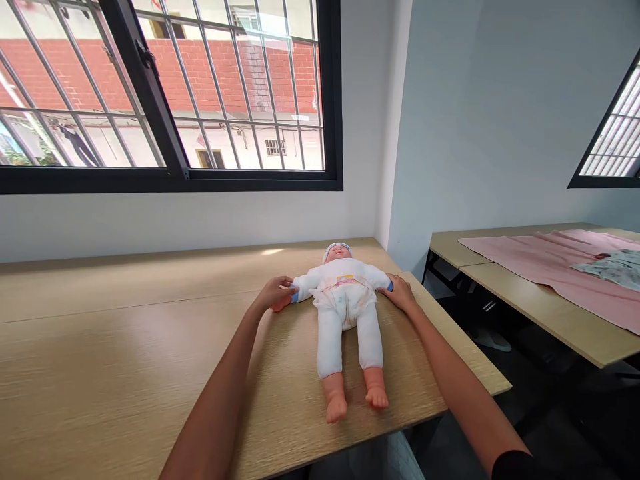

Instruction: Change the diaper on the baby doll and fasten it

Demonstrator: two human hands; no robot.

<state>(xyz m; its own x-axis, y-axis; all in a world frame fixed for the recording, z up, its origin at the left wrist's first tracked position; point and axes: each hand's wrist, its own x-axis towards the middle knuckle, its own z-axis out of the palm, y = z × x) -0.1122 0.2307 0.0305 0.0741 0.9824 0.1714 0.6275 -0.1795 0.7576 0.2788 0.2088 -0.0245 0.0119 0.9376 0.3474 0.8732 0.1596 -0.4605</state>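
Note:
A baby doll (329, 340) lies on its back on the wooden table (150, 360), head toward the wall and bare feet toward me. It wears a white outfit, a light cap (331, 249) and a diaper (350, 300) with a coloured print at the waist. Both its arms are spread out sideways. My left hand (275, 292) grips the blue-cuffed wrist at the left, with the doll's hand partly hidden under my fingers. At the other side, my right hand (401, 293) is closed around the second blue cuff, which covers the doll's hand there.
A barred window (255, 179) with a dark frame is in the wall behind the table. To the right, across a gap, stands another table (550, 317) with a pink cloth (530, 257) and a patterned fabric piece (613, 268) on it. The near table's right edge lies close to my right forearm.

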